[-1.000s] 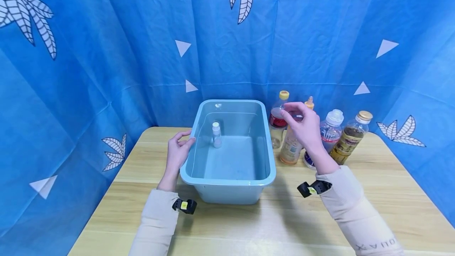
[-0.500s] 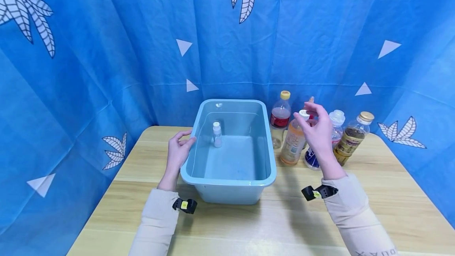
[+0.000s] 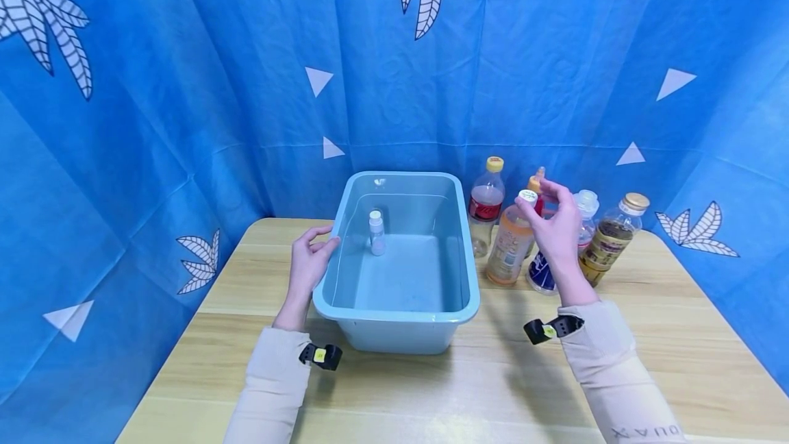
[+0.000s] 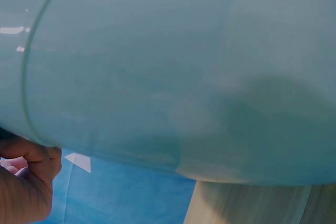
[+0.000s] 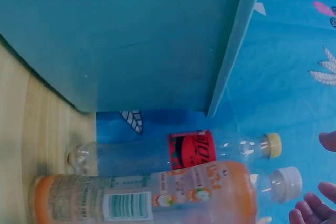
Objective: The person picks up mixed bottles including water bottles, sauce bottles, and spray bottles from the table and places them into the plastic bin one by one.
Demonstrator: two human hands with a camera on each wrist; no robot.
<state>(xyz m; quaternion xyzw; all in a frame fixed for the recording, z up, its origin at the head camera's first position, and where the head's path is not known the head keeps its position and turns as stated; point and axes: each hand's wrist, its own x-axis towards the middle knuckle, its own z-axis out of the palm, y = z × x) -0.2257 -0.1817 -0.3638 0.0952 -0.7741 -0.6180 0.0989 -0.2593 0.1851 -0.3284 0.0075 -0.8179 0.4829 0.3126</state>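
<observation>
A light-blue plastic tub (image 3: pixel 394 316) stands mid-table with a small white-capped bottle (image 3: pixel 376 233) upright inside. At its left rim, my left hand (image 3: pixel 307 262) pinches the edge between thumb and curled fingers; in the left wrist view this hand (image 4: pixel 29 179) sits against the tub's wall (image 4: pixel 157 77). My right hand (image 3: pixel 557 228) is by the white cap of an orange-tinted drink bottle (image 3: pixel 507 249), thumb and fingers apart. In the right wrist view, a gap separates the fingers (image 5: pixel 317 203) from that bottle (image 5: pixel 231 190). Whether the thumb touches the cap I cannot tell.
Right of the tub stand a red-labelled cola bottle (image 3: pixel 485 211), an orange-topped bottle (image 3: pixel 534 184), a clear bottle with a blue label (image 3: pixel 540 275) and a gold-capped bottle (image 3: pixel 607 242). A blue curtain (image 3: pixel 394 101) hangs behind the wooden table (image 3: pixel 481 396).
From beside the cola bottle, my right hand has moved right, to the orange-tinted bottle's cap, uncovering that bottle and the orange-topped one. The left hand keeps its place on the tub rim.
</observation>
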